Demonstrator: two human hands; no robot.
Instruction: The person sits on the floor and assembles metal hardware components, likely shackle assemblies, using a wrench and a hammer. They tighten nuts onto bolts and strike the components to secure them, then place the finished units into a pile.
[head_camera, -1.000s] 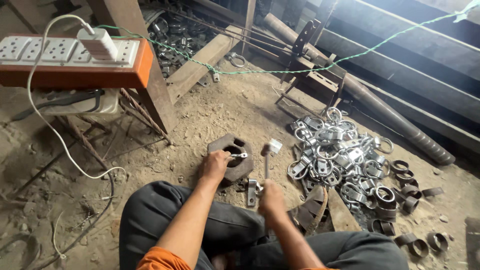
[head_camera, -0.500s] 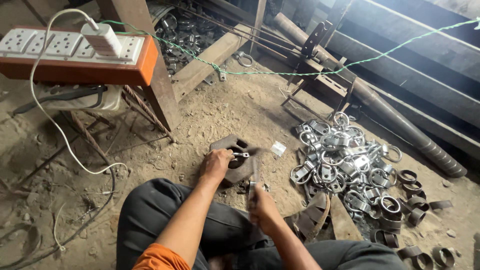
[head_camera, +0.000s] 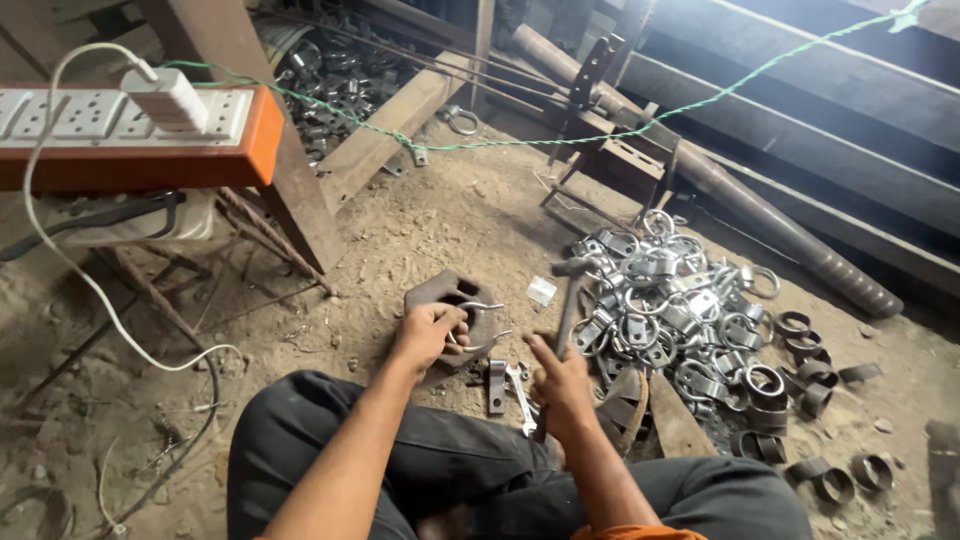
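My left hand (head_camera: 428, 332) grips a bent metal clamp piece (head_camera: 478, 322) and holds it on a dark iron block (head_camera: 448, 294) that lies on the dirt floor. A hammer (head_camera: 568, 300) stands raised in my right hand (head_camera: 560, 385), its head up beside the block and its handle running down into my fist. Between my hands, on the ground, lie a small flat metal bar (head_camera: 497, 386) and a spanner (head_camera: 521, 397). My legs in dark trousers fill the bottom of the view.
A heap of shiny metal ring clamps (head_camera: 670, 310) lies to the right, with dark steel rings (head_camera: 805, 375) beyond it. An orange board with a white socket strip (head_camera: 120, 125) stands upper left, its cable (head_camera: 75, 280) trailing down. Wooden planks, a long pipe (head_camera: 740, 205) and a green cord (head_camera: 640, 125) cross the back.
The hammer has come up from the block and is lifted again. My left hand has stayed on the clamp piece at the block. The camera has shifted slightly.
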